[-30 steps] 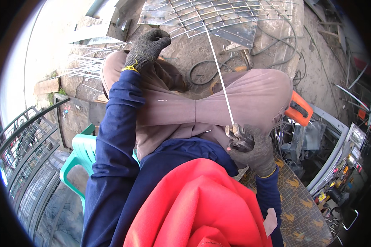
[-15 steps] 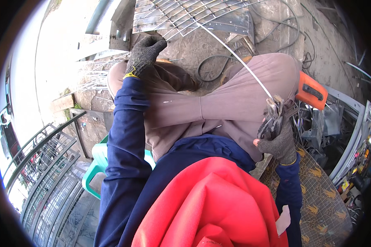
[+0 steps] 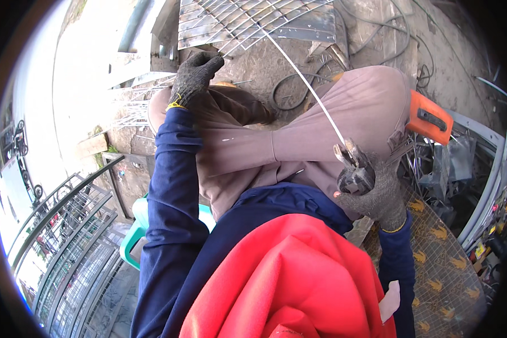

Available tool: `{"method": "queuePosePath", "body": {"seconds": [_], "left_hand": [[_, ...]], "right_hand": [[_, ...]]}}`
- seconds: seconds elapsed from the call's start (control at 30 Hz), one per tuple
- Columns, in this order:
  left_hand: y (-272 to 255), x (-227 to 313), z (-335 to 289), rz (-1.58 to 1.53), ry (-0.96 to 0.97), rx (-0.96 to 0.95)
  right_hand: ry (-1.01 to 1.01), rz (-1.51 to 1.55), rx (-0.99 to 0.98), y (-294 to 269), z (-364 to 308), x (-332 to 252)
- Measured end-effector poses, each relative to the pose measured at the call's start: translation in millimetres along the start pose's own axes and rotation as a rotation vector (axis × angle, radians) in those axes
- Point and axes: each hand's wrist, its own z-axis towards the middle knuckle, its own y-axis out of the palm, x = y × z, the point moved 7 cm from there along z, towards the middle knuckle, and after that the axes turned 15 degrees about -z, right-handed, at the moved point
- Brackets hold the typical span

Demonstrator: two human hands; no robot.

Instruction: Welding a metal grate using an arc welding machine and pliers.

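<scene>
My right hand (image 3: 386, 191), in a dark knit glove, is closed around a welding electrode holder (image 3: 356, 177) above my right thigh. From its jaws a pale welding electrode (image 3: 307, 84) slants up and left; its far tip meets the metal rod mesh (image 3: 248, 25). My left hand (image 3: 194, 76), gloved too, is beside my left knee. Its fingers are closed at the end of a thin metal rod (image 3: 231, 49) that runs into the near corner of the mesh. The curled fingers partly hide the grip.
Under the mesh lies a metal sheet (image 3: 315, 31). A dark cable (image 3: 273, 96) loops on the ground. An orange case (image 3: 430, 118) stands by my right knee, near a patterned board (image 3: 428, 270). Metal grilles (image 3: 79, 231) and a turquoise chair (image 3: 130, 242) are at left.
My right hand has shifted left with the electrode holder, and the electrode now stands steeper. The left hand keeps its closed shape at nearly the same place.
</scene>
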Motion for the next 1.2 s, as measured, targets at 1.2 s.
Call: {"method": "queuePosePath", "body": {"seconds": [1.2], "left_hand": [[3.4,-2.0,-6.8,0.077,-0.02,-0.02]], "right_hand": [[-0.03,0.029,0.231,-14.8,-20.1,-4.7]]}}
